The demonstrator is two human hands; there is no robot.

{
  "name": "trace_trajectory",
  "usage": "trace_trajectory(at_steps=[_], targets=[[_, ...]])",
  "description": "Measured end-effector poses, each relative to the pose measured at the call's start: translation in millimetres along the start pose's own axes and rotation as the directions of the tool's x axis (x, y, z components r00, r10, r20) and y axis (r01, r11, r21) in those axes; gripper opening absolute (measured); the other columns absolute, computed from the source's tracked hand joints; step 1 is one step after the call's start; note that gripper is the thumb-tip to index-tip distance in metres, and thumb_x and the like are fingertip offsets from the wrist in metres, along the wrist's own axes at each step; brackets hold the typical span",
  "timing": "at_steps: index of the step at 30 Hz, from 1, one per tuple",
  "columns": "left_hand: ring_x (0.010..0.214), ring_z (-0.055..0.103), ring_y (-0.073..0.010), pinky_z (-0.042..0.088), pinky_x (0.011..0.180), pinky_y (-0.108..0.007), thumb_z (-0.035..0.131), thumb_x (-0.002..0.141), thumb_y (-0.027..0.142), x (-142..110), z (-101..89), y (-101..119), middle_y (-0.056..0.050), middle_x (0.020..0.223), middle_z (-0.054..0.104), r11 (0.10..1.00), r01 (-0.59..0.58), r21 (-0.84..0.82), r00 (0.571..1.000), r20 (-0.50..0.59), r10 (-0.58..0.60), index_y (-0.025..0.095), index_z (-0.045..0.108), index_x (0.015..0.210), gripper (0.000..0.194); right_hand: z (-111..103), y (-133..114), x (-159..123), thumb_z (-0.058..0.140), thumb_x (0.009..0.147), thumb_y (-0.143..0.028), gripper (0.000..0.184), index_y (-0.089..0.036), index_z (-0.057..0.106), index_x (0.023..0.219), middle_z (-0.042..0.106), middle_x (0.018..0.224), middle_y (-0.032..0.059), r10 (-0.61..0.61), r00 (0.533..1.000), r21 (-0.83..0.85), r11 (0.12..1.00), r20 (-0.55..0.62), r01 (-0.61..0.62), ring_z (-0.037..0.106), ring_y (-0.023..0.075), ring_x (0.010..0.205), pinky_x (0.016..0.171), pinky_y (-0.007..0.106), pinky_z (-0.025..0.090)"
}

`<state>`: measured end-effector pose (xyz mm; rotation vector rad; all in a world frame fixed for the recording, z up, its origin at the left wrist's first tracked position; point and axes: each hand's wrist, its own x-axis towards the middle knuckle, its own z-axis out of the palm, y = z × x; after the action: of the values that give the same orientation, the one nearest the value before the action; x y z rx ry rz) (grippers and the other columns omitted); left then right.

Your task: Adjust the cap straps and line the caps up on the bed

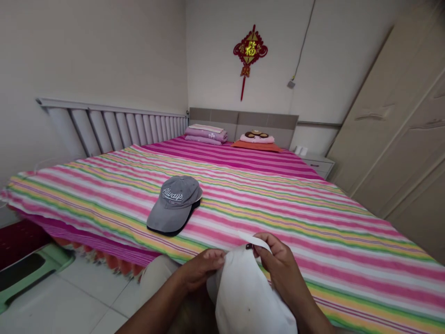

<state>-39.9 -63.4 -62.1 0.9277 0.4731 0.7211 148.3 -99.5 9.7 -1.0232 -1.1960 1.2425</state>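
Observation:
A white cap [248, 292] is held up close to me, over my lap at the bed's near edge. My left hand [205, 266] pinches the cap's left side between thumb and fingers. At its upper right, my right hand [276, 257] grips the white back strap [255, 240] beside a small dark buckle [249, 246]. Part of the cap's far side is hidden behind its crown. Farther off on the bed lies a grey cap [175, 202] with white "Always" lettering, its brim towards me and a dark brim edge showing beneath it.
The bed [121, 174] has a striped sheet, with folded purple bedding [206, 134] and a pink folded item [257, 138] near the headboard [267, 123]. A green stool [52, 257] stands at lower left. A radiator [114, 130] lines the left wall; a nightstand [318, 163] stands right.

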Motion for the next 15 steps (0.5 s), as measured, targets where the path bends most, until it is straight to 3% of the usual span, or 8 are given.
trace_trajectory(at_steps=[6, 9, 11, 13, 15], targets=[[0.055, 0.057, -0.0109, 0.041, 0.051, -0.02, 0.075, 0.049, 0.012, -20.4, -36.3, -21.9, -0.004, 0.072, 0.067, 0.98, 0.168, 0.107, 0.986, 0.005, -0.169, 0.012, 0.067, 0.082, 0.033, -10.9, -15.8, 4.6, 0.061, 0.067, -0.047, 0.033, -0.018, 0.056, 0.083, 0.05, 0.053, -0.0044, 0.059, 0.978, -0.021, 0.998, -0.201, -0.065, 0.043, 0.0097, 0.043, 0.041, 0.021, 0.034], [0.054, 0.057, -0.0111, 0.042, 0.052, -0.021, 0.075, 0.051, 0.016, -29.2, -51.4, -49.9, -0.003, 0.067, 0.065, 0.996, 0.019, -0.089, 0.994, -0.108, -0.028, 0.012, 0.066, 0.074, 0.025, -18.9, -24.9, 12.1, 0.062, 0.062, -0.05, 0.042, -0.017, 0.059, 0.086, 0.056, 0.058, -0.0015, 0.058, 0.944, -0.069, 0.994, -0.326, -0.084, 0.05, 0.0132, 0.049, 0.044, 0.023, 0.039], [0.057, 0.058, -0.0122, 0.044, 0.055, -0.023, 0.073, 0.055, 0.017, -33.4, -54.3, -66.0, -0.004, 0.071, 0.065, 0.982, -0.031, -0.184, 0.99, -0.142, 0.004, 0.014, 0.065, 0.08, 0.028, -23.7, -25.9, 18.8, 0.062, 0.061, -0.051, 0.042, -0.016, 0.06, 0.085, 0.057, 0.06, -0.0009, 0.051, 0.925, -0.127, 0.986, -0.377, -0.106, 0.051, 0.0144, 0.052, 0.045, 0.024, 0.039], [0.06, 0.059, -0.0132, 0.045, 0.056, -0.025, 0.072, 0.058, 0.018, -36.2, -52.6, -73.0, -0.005, 0.075, 0.064, 0.974, -0.052, -0.223, 0.989, -0.146, 0.019, 0.015, 0.063, 0.088, 0.031, -29.4, -21.1, 26.3, 0.062, 0.062, -0.051, 0.04, -0.016, 0.061, 0.083, 0.059, 0.061, -0.0003, 0.057, 0.929, -0.134, 0.984, -0.365, -0.113, 0.052, 0.015, 0.053, 0.046, 0.024, 0.04], [0.062, 0.059, -0.0137, 0.046, 0.058, -0.026, 0.07, 0.061, 0.018, -37.7, -49.4, -68.5, -0.005, 0.076, 0.064, 0.966, -0.102, -0.236, 0.981, -0.183, 0.059, 0.015, 0.061, 0.088, 0.028, -39.1, -10.6, 33.9, 0.063, 0.063, -0.048, 0.036, -0.017, 0.061, 0.08, 0.062, 0.065, 0.0007, 0.089, 0.943, -0.018, 0.995, -0.32, -0.1, 0.054, 0.0155, 0.055, 0.047, 0.025, 0.041]])
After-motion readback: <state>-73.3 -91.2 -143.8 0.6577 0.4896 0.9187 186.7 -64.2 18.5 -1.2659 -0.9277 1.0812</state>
